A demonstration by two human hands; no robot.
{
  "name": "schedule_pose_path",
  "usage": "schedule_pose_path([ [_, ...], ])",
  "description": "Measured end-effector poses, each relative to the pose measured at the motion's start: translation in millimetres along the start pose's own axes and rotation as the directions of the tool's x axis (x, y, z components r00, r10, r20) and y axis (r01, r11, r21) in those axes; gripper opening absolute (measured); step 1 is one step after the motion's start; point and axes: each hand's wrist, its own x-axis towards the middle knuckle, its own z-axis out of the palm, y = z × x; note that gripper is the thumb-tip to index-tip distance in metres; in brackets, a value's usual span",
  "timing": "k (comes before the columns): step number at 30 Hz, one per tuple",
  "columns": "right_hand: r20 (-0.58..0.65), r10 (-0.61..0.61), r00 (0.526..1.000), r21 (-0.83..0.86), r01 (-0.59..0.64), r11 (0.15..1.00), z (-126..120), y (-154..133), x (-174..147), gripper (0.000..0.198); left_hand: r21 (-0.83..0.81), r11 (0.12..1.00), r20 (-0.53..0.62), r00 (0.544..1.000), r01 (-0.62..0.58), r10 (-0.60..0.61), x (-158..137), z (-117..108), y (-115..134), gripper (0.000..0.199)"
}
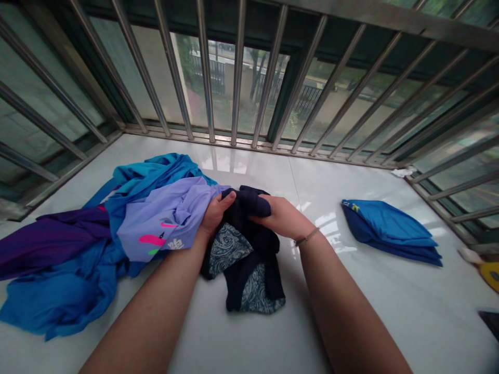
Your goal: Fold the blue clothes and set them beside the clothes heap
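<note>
Bunched between my two hands is a dark navy garment (253,259) with paisley-patterned panels; its lower ends hang down at the white floor. My left hand (213,213) is closed on its upper left part, thumb on top. With a band round its wrist, my right hand (286,215) grips a rolled, bunched section on the right, and some of those fingers are hidden by cloth. A lavender shirt (163,213) with pink and green print lies against my left hand and forearm. The exact kind of the navy garment does not show.
Left of me a loose heap holds teal clothing (152,169), a purple garment (58,239) and a blue garment (78,291). A folded blue garment (390,226) lies at the right. Metal railings (236,78) before windows border the white tiled floor (218,343).
</note>
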Motion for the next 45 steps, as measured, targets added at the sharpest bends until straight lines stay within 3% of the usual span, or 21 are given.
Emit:
schedule_pose_path([
  [3, -0.301, 0.102, 0.948, 0.067, -0.085, 0.994, -11.8, 6.1, 0.3, 0.024, -0.047, 0.994, -0.057, 0.994, -0.099, 0.096, 3.9, 5.0, 5.1, 0.034],
  [6, -0.660, 0.286, 0.695, 0.396, -0.001, 0.918, -23.7, 22.7, 2.5, 0.045, -0.015, 0.996, -0.045, 0.995, -0.087, 0.087, 4.0, 9.3, 12.4, 0.038],
  [7, -0.686, 0.366, 0.629, 0.516, 0.067, 0.854, -27.3, 29.5, 4.1, 0.050, -0.003, 0.998, -0.020, 0.998, -0.067, 0.067, 3.0, 10.5, 14.0, 0.037],
  [9, -0.637, 0.493, 0.592, 0.699, 0.174, 0.694, -32.8, 40.4, 8.6, 0.053, 0.025, 1.000, 0.048, 0.999, -0.020, 0.018, -0.4, 12.5, 15.1, 0.033],
  [13, -0.578, 0.510, 0.637, 0.795, 0.302, 0.525, -29.1, 30.0, 13.0, 0.053, 0.148, 0.987, 0.211, 0.973, 0.063, -0.094, -9.4, 14.8, 12.4, 0.021],
  [15, -0.509, 0.369, 0.778, 0.810, 0.287, 0.511, -19.8, 8.2, 7.9, 0.059, 0.224, 0.968, 0.316, 0.932, 0.111, -0.179, -13.9, 13.7, 11.3, 0.019],
  [17, -0.275, 0.140, 0.951, 0.829, 0.162, 0.535, -10.4, -14.1, -0.6, 0.066, 0.311, 0.934, 0.434, 0.848, 0.175, -0.303, -17.4, 11.2, 10.7, 0.021],
  [18, -0.142, 0.038, 0.989, 0.819, 0.096, 0.565, -7.2, -22.3, -4.7, 0.066, 0.349, 0.916, 0.481, 0.801, 0.198, -0.356, -18.5, 9.8, 10.4, 0.023],
  [20, -0.001, -0.054, 0.999, 0.770, 0.036, 0.637, -5.8, -28.0, -9.6, 0.061, 0.385, 0.896, 0.528, 0.744, 0.220, -0.409, -19.0, 7.4, 9.4, 0.027],
  [23, -0.168, 0.061, 0.984, 0.579, 0.048, 0.814, -14.5, -10.1, -7.6, 0.052, 0.314, 0.930, 0.472, 0.819, 0.191, -0.327, -14.5, 6.5, 6.5, 0.042],
  [25, -0.347, 0.195, 0.917, 0.274, -0.100, 0.957, -22.7, 11.5, -3.8, 0.050, 0.249, 0.966, 0.348, 0.925, 0.067, -0.154, -8.4, 7.1, 3.7, 0.046],
  [26, -0.439, 0.264, 0.859, 0.093, -0.249, 0.964, -26.3, 22.8, -2.8, 0.051, 0.240, 0.970, 0.272, 0.962, -0.032, -0.035, -4.9, 7.3, 2.2, 0.043],
  [27, -0.525, 0.331, 0.784, -0.066, -0.425, 0.903, -29.6, 33.5, -2.9, 0.053, 0.252, 0.958, 0.202, 0.976, -0.136, 0.085, -1.4, 7.4, 0.6, 0.039],
  [29, -0.668, 0.431, 0.607, -0.238, -0.722, 0.650, -36.2, 52.9, -7.3, 0.058, 0.308, 0.907, 0.111, 0.958, -0.287, 0.265, 4.6, 7.0, -2.3, 0.032],
  [32, -0.765, 0.515, 0.388, -0.217, -0.907, 0.361, -53.4, 78.0, -25.0, 0.064, 0.364, 0.863, 0.083, 0.935, -0.352, 0.346, 9.8, 5.6, -5.9, 0.030],
  [36, -0.759, 0.643, 0.100, 0.021, -0.984, 0.177, -91.1, 109.6, -61.4, 0.075, 0.459, 0.792, 0.038, 0.900, -0.403, 0.435, 14.1, 1.9, -7.8, 0.032],
  [38, -0.723, 0.691, -0.020, 0.129, -0.986, 0.107, -105.5, 123.6, -77.5, 0.085, 0.551, 0.716, -0.029, 0.847, -0.429, 0.530, 17.4, -1.9, -6.0, 0.034],
  [40, -0.679, 0.733, -0.033, 0.139, -0.987, 0.084, -111.6, 133.9, -88.3, 0.092, 0.631, 0.640, -0.115, 0.764, -0.437, 0.635, 20.5, -6.0, -2.4, 0.034],
  [42, -0.662, 0.749, 0.024, 0.077, -0.992, 0.100, -111.1, 138.8, -92.9, 0.088, 0.665, 0.611, -0.187, 0.696, -0.430, 0.693, 21.7, -7.9, 1.9, 0.033],
  [43, -0.667, 0.742, 0.062, 0.035, -0.993, 0.114, -110.1, 139.2, -93.3, 0.082, 0.657, 0.626, -0.213, 0.692, -0.420, 0.689, 21.2, -7.5, 3.7, 0.033],
  [45, -0.687, 0.701, 0.190, -0.083, -0.979, 0.185, -109.4, 137.3, -91.6, 0.064, 0.584, 0.712, -0.232, 0.759, -0.391, 0.608, 17.6, -3.9, 6.3, 0.037],
])
